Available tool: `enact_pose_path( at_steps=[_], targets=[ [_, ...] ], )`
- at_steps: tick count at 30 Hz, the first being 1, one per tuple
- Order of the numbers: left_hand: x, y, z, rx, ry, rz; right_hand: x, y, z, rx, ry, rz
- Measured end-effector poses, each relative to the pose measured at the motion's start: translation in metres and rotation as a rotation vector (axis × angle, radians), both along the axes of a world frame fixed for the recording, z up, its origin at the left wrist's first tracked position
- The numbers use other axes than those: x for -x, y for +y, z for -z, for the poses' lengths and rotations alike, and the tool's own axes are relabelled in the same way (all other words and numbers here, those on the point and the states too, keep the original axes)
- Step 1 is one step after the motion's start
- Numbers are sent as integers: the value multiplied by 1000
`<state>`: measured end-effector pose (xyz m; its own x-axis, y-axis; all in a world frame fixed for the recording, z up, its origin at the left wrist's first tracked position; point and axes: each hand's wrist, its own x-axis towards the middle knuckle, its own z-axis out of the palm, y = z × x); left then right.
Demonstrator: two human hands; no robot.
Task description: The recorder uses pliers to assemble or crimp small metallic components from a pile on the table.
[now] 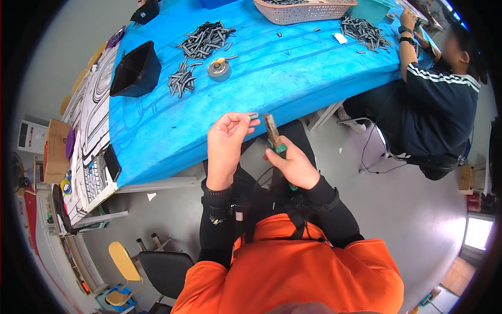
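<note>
My left hand (224, 146) pinches a short dark strip with light ribs (253, 116) between thumb and fingertips, just off the table's near edge. Wrapped round green handles, my right hand (298, 166) grips a pair of pliers (271, 130). Their worn metal jaws point up, close beside the strip but apart from it. Farther off on the blue-covered table (261, 73) lie a large pile of dark short pieces (204, 41) and a smaller pile (181, 79). A round metal tin (219, 70) with an orange glow at its top stands beside them.
A black bin (135, 70) stands at the table's left, with a phone-like dark slab (112, 163) nearer. A pink basket (306, 14) and another pile (365, 33) lie far off. At right sits a co-worker (439, 104). Chairs (124, 260) stand behind me at left.
</note>
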<state>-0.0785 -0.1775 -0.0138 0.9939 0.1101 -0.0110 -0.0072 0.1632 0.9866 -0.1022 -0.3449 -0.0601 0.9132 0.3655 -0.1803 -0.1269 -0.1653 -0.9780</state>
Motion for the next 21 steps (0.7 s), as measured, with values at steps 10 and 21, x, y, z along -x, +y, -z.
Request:
enact_pose_path(
  at_steps=[10,21],
  targets=[
    [0,-13,13,45,-24,14,4,1,0,-66,53,1],
    [-2,-21,13,95,-25,45,3,-3,11,-75,62,98]
  ],
)
